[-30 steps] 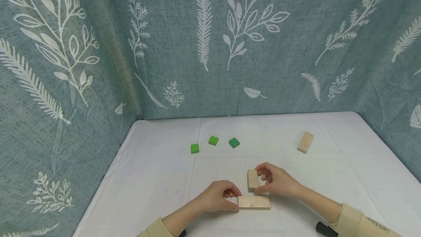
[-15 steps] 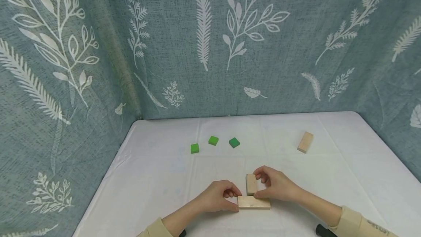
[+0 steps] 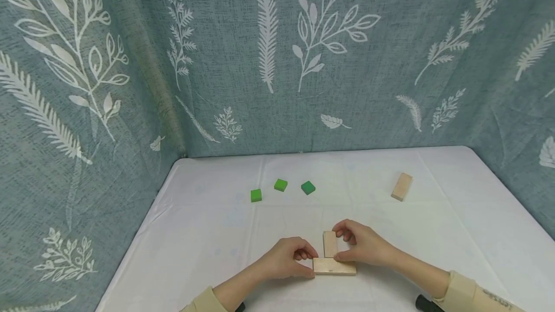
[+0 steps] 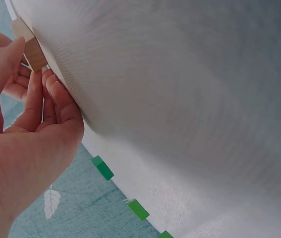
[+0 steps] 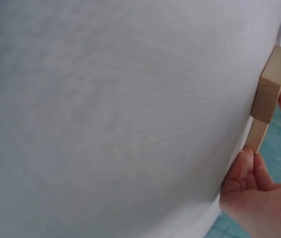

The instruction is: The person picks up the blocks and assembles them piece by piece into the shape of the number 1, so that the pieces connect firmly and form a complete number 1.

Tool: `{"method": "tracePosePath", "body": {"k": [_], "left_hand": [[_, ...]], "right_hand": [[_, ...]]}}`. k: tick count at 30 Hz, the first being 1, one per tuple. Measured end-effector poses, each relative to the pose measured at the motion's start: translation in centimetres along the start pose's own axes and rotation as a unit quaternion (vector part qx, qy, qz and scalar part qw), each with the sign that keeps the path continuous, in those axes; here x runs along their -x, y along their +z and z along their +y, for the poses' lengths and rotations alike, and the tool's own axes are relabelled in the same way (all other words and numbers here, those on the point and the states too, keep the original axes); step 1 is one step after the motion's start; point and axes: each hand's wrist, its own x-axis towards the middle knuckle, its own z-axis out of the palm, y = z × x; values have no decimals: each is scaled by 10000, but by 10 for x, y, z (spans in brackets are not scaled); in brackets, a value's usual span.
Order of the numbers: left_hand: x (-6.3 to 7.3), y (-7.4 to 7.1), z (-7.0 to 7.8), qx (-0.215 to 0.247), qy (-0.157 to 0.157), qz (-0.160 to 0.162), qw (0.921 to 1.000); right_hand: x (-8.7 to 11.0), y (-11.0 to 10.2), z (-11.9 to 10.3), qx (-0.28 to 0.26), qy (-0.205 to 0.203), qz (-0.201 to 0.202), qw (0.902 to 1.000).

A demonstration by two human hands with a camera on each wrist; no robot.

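Note:
Two plain wooden blocks meet at a right angle near the front of the table. My left hand (image 3: 291, 258) pinches the left end of the crosswise block (image 3: 334, 266), which also shows in the left wrist view as a wooden block (image 4: 31, 47) between thumb and fingers. Behind it, the second wooden block (image 3: 330, 244) points away from me, its near end against the crosswise block's back edge. My right hand (image 3: 364, 243) holds this second block from the right, index finger near the far end and thumb near the close end. In the right wrist view, the fingers (image 5: 239, 171) reach that block's end.
Three small green blocks lie farther back: a light green one (image 3: 256, 195), another light green one (image 3: 281, 185) and a darker one (image 3: 308, 188). A third wooden block (image 3: 402, 187) rests at the back right. The white-covered table (image 3: 208, 215) ends at a leaf-patterned curtain (image 3: 299, 119).
My right hand has drawn the second wooden block toward me and slightly left, up to the crosswise block. The left hand and its block have stayed in place.

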Motion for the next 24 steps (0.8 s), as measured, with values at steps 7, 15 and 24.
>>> {"method": "tracePosePath", "body": {"k": [7, 15, 24], "left_hand": [[0, 0, 0, 49, -7, 3, 10000], [0, 1, 0, 12, -15, 0, 10000], [0, 1, -1, 50, 74, 18, 10000]], "right_hand": [[0, 0, 1, -91, 72, -39, 9999], [0, 0, 2, -152, 101, -96, 9998], [0, -1, 1, -115, 106, -85, 9998]]}}
